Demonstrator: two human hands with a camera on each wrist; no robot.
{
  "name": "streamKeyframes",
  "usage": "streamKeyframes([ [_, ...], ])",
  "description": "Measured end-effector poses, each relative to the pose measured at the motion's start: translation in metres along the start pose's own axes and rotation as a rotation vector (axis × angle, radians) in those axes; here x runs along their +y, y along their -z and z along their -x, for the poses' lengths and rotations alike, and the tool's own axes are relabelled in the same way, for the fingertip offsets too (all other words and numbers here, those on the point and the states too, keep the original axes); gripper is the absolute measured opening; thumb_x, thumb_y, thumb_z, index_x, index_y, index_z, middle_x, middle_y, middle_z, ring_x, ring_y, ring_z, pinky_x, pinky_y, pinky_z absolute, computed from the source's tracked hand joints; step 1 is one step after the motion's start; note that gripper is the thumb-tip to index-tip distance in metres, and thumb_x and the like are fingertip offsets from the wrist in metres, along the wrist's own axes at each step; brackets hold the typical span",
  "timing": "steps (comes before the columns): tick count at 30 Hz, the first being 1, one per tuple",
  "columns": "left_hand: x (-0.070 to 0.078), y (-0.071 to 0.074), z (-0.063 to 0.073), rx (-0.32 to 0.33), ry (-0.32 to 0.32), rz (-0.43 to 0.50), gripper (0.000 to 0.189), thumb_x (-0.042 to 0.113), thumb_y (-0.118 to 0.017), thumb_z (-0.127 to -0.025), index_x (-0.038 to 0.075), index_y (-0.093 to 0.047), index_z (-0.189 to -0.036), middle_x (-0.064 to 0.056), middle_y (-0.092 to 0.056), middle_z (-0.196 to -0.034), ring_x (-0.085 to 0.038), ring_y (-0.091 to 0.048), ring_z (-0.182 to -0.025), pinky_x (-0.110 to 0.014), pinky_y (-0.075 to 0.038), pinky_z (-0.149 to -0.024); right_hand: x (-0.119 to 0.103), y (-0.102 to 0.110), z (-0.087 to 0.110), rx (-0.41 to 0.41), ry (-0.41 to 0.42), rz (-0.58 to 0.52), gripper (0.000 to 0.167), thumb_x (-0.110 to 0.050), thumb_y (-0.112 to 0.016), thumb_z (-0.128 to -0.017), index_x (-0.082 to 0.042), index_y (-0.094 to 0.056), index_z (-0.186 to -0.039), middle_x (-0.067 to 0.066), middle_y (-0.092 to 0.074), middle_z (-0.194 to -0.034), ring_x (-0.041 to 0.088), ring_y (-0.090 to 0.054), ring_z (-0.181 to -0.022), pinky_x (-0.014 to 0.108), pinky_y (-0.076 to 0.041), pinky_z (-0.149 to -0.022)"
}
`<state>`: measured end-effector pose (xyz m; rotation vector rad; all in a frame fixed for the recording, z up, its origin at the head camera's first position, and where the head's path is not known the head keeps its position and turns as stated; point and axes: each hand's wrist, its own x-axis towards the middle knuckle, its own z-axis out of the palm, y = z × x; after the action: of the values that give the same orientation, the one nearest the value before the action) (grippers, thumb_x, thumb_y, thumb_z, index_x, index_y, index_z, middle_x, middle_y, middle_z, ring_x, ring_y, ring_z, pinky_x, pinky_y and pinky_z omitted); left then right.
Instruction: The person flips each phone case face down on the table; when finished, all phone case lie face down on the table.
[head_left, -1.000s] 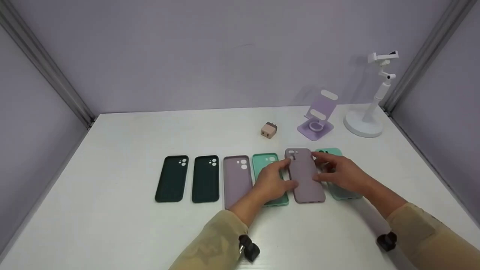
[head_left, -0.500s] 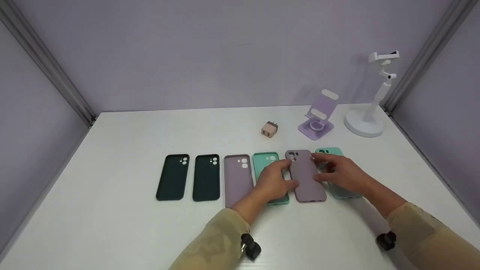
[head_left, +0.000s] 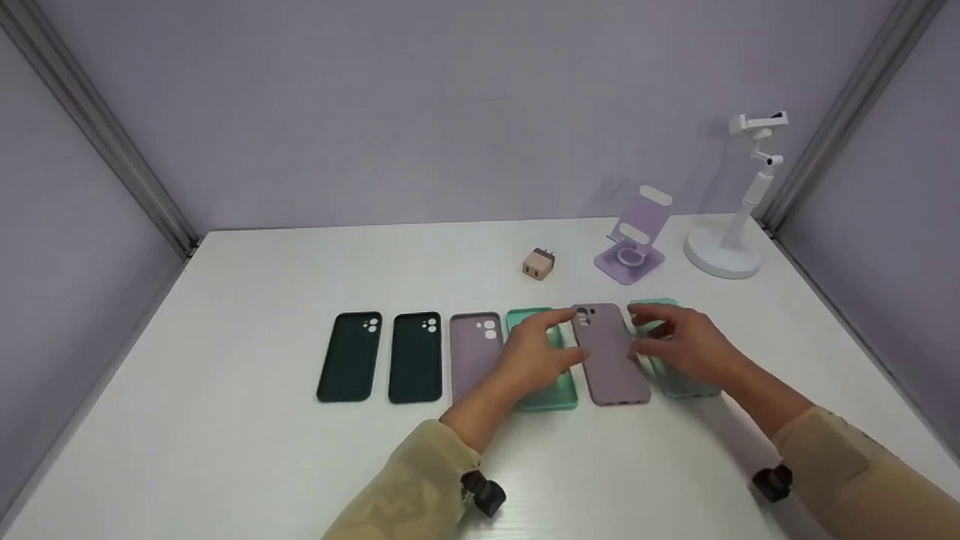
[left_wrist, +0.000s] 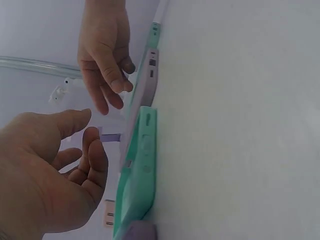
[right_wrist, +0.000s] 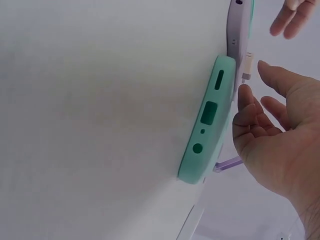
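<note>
A mauve phone case (head_left: 611,364) lies back up on the table between my hands. My left hand (head_left: 532,360) is beside its left edge, over a mint-green phone case (head_left: 556,397) lying inside up; thumb and fingers are spread and hold nothing. On the other side my right hand (head_left: 686,346) hovers at the mauve case's right edge, partly covering another mint-green case (head_left: 679,386). In the right wrist view its loosely bent fingers stand above the cases with nothing between them. Further left lie a second mauve case (head_left: 472,349) and two dark green cases, one at the row's end (head_left: 350,356).
Behind the row sits a pink charger plug (head_left: 538,265). A purple phone stand (head_left: 636,234) and a tall white phone holder (head_left: 727,251) stand at the back right. Grey-lilac panels (head_left: 420,112) enclose the table (head_left: 247,300) at the back and sides.
Both hands held the mauve case's edges earlier. My left hand has let go and drawn back left; my right fingers have come off its right edge. The head view has tilted slightly.
</note>
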<state>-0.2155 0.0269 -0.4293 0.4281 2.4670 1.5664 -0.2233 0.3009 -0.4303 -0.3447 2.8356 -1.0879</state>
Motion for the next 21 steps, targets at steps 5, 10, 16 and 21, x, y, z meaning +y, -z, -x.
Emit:
streamKeyframes([
  [5,0.002,0.025,0.011,0.031,-0.019,0.033,0.057,0.021,-0.08,-0.097,0.014,-0.06,-0.151,-0.003,-0.061,-0.147,-0.011,-0.073,-0.084,-0.029,-0.06,-0.079,-0.015,-0.007,-0.001,0.019,0.009,-0.025,0.056,-0.02,-0.075,-0.1,-0.008,-0.058,-0.152,0.014,-0.068,-0.135,0.03,-0.067,-0.114,0.046,-0.057,-0.095],
  [10,-0.009,0.042,0.015,0.06,-0.02,0.007,0.059,0.021,-0.08,-0.097,0.01,-0.059,-0.151,-0.006,-0.063,-0.143,-0.018,-0.074,-0.091,-0.031,-0.06,-0.082,-0.033,-0.02,-0.005,0.005,0.044,-0.082,0.054,-0.017,-0.076,-0.098,-0.011,-0.061,-0.15,0.01,-0.07,-0.129,0.026,-0.069,-0.109,0.035,-0.059,-0.087],
  [16,-0.024,0.049,0.02,0.061,0.017,-0.072,0.061,0.025,-0.08,-0.097,0.01,-0.057,-0.152,-0.008,-0.062,-0.146,-0.03,-0.055,-0.139,-0.045,-0.048,-0.112,-0.049,-0.041,-0.012,-0.006,0.083,-0.066,0.054,-0.018,-0.08,-0.097,-0.008,-0.063,-0.148,0.009,-0.072,-0.124,0.026,-0.07,-0.108,0.04,-0.06,-0.09],
  [21,-0.031,0.049,0.023,0.045,0.028,-0.142,0.063,0.025,-0.081,-0.096,0.011,-0.057,-0.153,-0.008,-0.059,-0.151,-0.027,-0.049,-0.145,-0.046,-0.04,-0.119,-0.055,-0.052,-0.015,-0.048,0.065,-0.054,0.055,-0.019,-0.082,-0.096,-0.006,-0.063,-0.146,0.009,-0.072,-0.122,0.026,-0.07,-0.108,0.045,-0.059,-0.094],
])
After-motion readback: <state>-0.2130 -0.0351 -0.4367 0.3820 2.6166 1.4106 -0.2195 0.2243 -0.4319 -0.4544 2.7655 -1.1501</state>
